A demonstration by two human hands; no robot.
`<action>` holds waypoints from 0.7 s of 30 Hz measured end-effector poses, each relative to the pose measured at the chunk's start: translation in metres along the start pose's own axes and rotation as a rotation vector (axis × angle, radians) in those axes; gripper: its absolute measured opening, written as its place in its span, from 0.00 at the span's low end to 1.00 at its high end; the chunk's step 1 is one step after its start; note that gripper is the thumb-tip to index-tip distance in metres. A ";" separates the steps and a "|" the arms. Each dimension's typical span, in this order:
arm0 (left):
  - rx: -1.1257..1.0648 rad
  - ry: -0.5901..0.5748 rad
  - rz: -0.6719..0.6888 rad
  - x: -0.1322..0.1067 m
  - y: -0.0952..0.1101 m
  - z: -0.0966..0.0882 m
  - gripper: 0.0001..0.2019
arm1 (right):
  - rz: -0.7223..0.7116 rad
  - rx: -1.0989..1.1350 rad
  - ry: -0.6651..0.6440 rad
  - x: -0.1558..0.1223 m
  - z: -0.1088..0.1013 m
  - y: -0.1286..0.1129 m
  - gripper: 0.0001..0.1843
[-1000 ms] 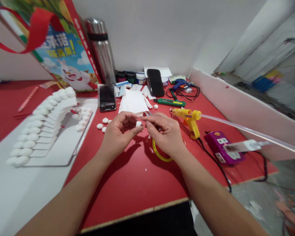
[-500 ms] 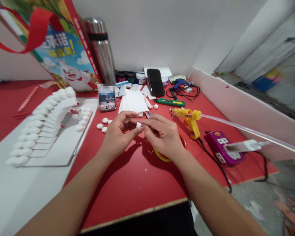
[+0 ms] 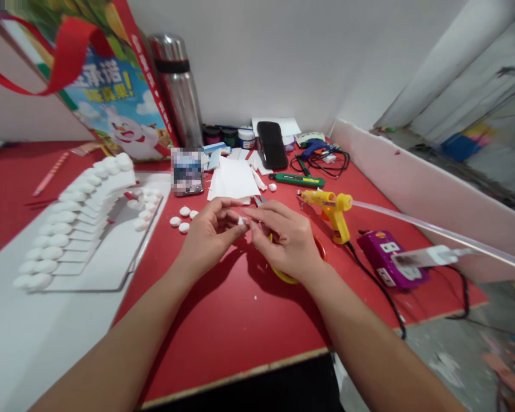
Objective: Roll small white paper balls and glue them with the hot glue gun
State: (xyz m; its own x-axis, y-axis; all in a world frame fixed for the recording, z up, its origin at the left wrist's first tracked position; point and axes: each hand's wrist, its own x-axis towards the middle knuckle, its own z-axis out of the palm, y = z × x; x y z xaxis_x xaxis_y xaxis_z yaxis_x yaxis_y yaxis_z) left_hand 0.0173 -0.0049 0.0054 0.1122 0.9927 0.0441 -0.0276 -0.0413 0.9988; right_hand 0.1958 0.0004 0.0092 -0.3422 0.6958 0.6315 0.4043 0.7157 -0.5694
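Observation:
My left hand [image 3: 208, 237] pinches a small white foam piece [image 3: 241, 221] between thumb and fingers above the red table [image 3: 223, 320]. My right hand [image 3: 285, 237] is closed on scissors; their blades [image 3: 258, 200] stick out behind the fingers and a yellow and red handle loop [image 3: 283, 277] shows under the palm. The fingertips of both hands meet at the white piece. Three white foam ovals [image 3: 182, 219] lie on the table just left of my left hand. A white foam staircase model [image 3: 75, 220] edged with foam ovals stands at the left.
A yellow hot glue gun [image 3: 332, 209] with a long glue stick stands right of my hands, beside a purple power strip [image 3: 388, 257]. White foam sheets [image 3: 234, 177], a green utility knife [image 3: 298, 180], two phones, paint jars, a steel flask [image 3: 178, 91] and a printed gift bag [image 3: 107, 86] sit behind.
My hands have drawn slightly closer together and lower. The white piece shows less between the fingertips than before.

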 end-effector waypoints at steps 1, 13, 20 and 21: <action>0.004 -0.006 0.000 0.000 0.000 0.000 0.19 | 0.054 0.027 0.025 0.001 0.001 0.000 0.09; -0.113 -0.084 -0.080 -0.004 0.002 0.003 0.23 | 0.457 0.228 0.121 0.006 -0.004 0.000 0.13; -0.385 -0.217 -0.143 -0.007 0.004 0.002 0.23 | 0.492 0.278 0.260 0.010 -0.005 0.005 0.16; -0.424 -0.230 -0.161 -0.007 0.005 0.002 0.23 | 0.489 0.338 0.253 0.010 -0.005 0.005 0.13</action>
State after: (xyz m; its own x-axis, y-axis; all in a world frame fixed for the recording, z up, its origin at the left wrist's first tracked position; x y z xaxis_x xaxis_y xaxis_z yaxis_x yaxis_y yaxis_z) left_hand 0.0189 -0.0124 0.0100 0.3628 0.9301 -0.0577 -0.3874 0.2068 0.8984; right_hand 0.1984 0.0111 0.0154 0.0407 0.9401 0.3384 0.1599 0.3282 -0.9310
